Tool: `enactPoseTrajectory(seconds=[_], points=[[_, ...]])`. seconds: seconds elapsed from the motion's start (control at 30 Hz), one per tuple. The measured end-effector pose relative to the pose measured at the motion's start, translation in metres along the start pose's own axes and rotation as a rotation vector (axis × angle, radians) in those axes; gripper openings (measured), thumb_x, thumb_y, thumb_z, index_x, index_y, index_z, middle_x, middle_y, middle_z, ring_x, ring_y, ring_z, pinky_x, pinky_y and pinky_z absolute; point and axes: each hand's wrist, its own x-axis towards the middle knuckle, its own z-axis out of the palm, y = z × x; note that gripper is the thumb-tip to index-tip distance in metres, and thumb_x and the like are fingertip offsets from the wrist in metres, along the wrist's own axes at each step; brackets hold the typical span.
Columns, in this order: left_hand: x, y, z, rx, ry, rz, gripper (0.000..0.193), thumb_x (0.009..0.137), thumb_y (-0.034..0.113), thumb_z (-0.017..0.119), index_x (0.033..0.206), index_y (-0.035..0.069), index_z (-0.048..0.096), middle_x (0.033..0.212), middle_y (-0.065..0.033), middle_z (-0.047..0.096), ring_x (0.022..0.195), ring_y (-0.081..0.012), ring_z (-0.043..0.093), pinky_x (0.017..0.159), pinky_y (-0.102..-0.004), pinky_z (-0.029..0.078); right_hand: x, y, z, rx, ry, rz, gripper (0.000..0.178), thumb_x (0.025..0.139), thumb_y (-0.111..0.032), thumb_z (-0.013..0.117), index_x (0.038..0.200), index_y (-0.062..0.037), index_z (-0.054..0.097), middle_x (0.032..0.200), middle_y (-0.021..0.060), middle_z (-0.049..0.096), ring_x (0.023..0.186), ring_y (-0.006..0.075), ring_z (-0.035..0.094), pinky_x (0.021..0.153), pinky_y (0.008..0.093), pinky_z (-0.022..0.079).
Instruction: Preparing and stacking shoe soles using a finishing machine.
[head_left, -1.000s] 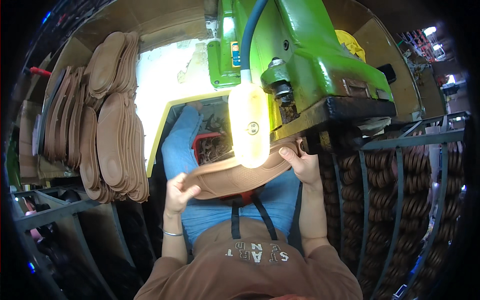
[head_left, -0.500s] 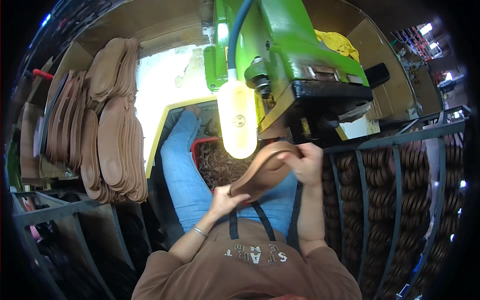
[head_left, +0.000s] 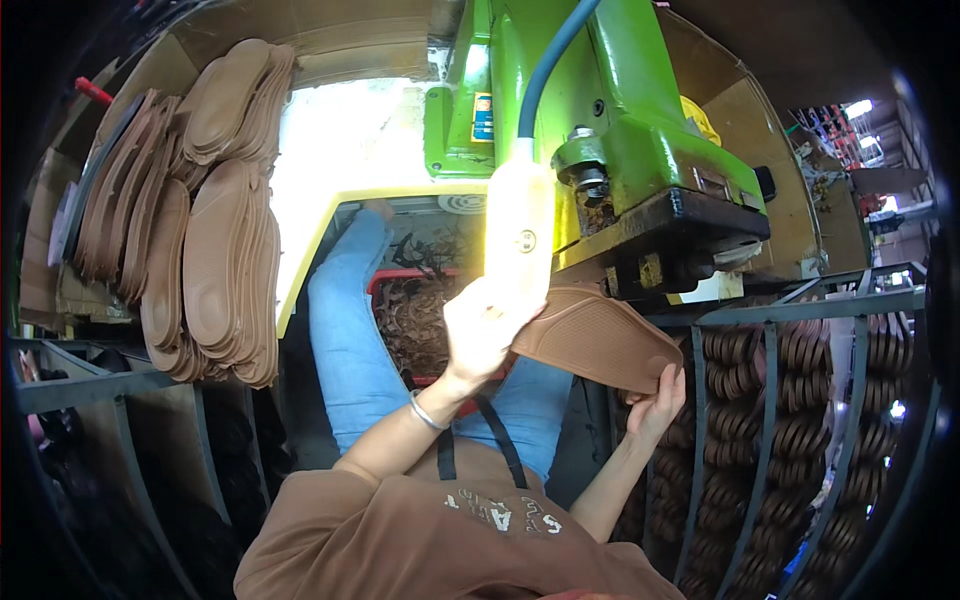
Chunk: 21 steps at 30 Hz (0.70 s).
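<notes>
Under green trimming machine [head_left: 620, 150], we grip brown shoe sole [head_left: 600, 340]: left hand [head_left: 485, 330] clasps one end, right hand [head_left: 655, 405] other. Risk: fingers near cutter head; sole may snag.

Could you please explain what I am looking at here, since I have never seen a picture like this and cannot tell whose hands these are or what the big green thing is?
The picture comes from a wide fisheye camera worn on a person's head, looking down, so straight edges bend near the rim. The two bare arms that rise from the lower edge are that person's own. Both hands hold one brown shoe sole, ribbed side up: the left hand grips its near end and the right hand supports its far end from below. The sole sits just under the working head of a green machine, beside a glowing lamp. To the left, stacks of brown soles stand on edge. To the right, a metal rack holds more dark soles. Below, a red bin holds trimmings.
</notes>
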Motion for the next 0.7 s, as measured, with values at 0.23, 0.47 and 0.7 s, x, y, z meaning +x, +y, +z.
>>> enactPoseTrajectory(seconds=[0.23,0.47,0.7], points=[[-0.023,-0.003,-0.037,-0.408,0.156,-0.402,0.013,0.077,-0.002,0.069,0.087,-0.004,0.061,0.080,-0.0063,0.064,0.072,-0.0096,0.059,0.065,-0.0222,0.048,0.031,-0.016,0.049,-0.056,-0.106,0.089,0.015,0.091,-0.016,0.057,0.096,-0.0022,0.053,0.073,0.0045,0.060,0.041,0.0049,0.048,0.031,0.0160,0.031],[-0.025,-0.017,-0.107,-0.578,0.468,-0.559,0.020,0.087,0.005,0.058,0.105,-0.002,0.056,0.100,-0.0085,0.061,0.092,-0.0163,0.059,0.082,-0.0286,0.047,0.015,0.022,0.106,0.024,-0.580,0.233,0.021,0.090,-0.010,0.058,0.106,0.0007,0.050,0.088,0.0038,0.059,0.072,0.0096,0.057,0.059,0.0238,0.048],[-0.041,0.010,-0.072,-0.716,0.213,-0.573,0.031,0.079,-0.005,0.062,0.110,-0.004,0.057,0.105,-0.0121,0.063,0.097,-0.0193,0.060,0.087,-0.0312,0.048,-0.011,0.085,0.028,0.003,-0.516,0.470,0.038,0.090,-0.014,0.058,0.123,0.0011,0.044,0.110,0.0089,0.059,0.099,0.0176,0.059,0.079,0.0278,0.049]])
